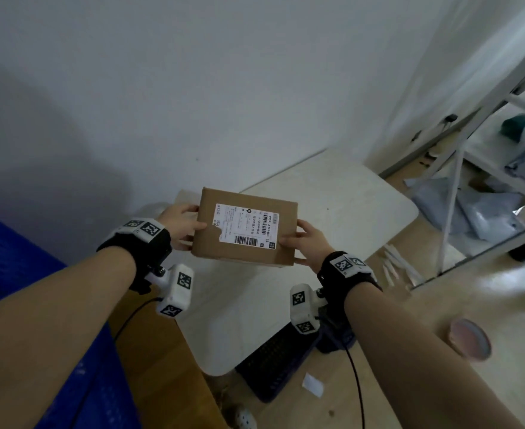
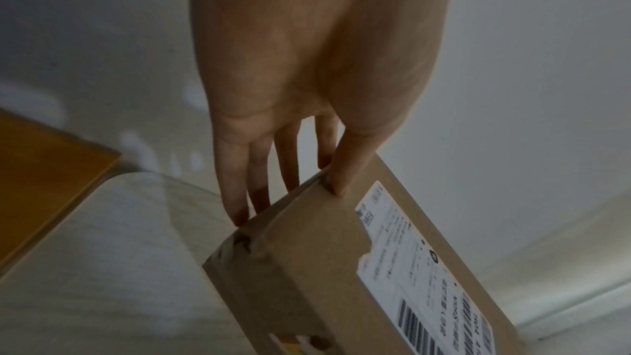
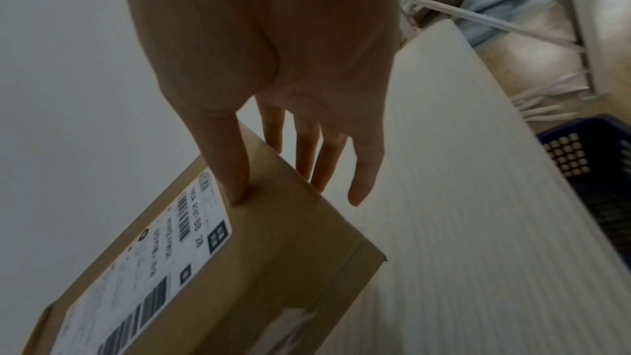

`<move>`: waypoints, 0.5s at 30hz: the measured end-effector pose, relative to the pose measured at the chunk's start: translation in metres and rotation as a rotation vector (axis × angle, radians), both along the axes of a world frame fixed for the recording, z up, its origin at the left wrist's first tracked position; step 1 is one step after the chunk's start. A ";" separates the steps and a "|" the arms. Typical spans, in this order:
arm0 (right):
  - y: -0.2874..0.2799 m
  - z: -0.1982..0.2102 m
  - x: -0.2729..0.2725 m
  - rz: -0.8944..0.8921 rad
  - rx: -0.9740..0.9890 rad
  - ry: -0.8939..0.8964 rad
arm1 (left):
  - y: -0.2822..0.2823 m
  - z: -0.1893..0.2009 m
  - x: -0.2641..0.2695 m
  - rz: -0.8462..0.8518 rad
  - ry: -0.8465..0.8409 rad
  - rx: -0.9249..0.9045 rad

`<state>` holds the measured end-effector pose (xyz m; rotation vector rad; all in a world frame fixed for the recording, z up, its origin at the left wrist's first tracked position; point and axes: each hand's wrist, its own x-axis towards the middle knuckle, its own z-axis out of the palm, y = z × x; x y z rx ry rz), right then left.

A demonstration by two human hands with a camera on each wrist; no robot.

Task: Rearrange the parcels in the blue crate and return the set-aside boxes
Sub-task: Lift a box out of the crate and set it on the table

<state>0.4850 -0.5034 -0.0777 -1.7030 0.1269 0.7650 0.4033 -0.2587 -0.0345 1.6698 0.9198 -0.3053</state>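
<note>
Head view: left hand (image 1: 182, 226) and right hand (image 1: 306, 241) pinch brown labelled cardboard box (image 1: 245, 227) by its short ends, blue plastic crate (image 1: 23, 305) lower left.

Left hand (image 1: 179, 225) and right hand (image 1: 306, 243) outstretched, thumbs on top, fingers underneath.

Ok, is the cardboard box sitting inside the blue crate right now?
No, both hands, left and right, hold the cardboard box up above the white board, and the blue crate sits off to the left.
</note>
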 end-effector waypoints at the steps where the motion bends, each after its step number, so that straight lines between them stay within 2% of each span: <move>1: -0.003 -0.008 -0.001 -0.006 0.012 0.021 | -0.002 -0.010 -0.001 -0.010 0.019 -0.010; 9: -0.018 -0.046 -0.010 -0.005 -0.045 0.086 | -0.019 -0.065 -0.007 0.014 0.082 -0.011; 15: -0.016 -0.064 -0.010 0.042 -0.132 0.068 | -0.023 -0.094 -0.011 0.015 0.092 -0.015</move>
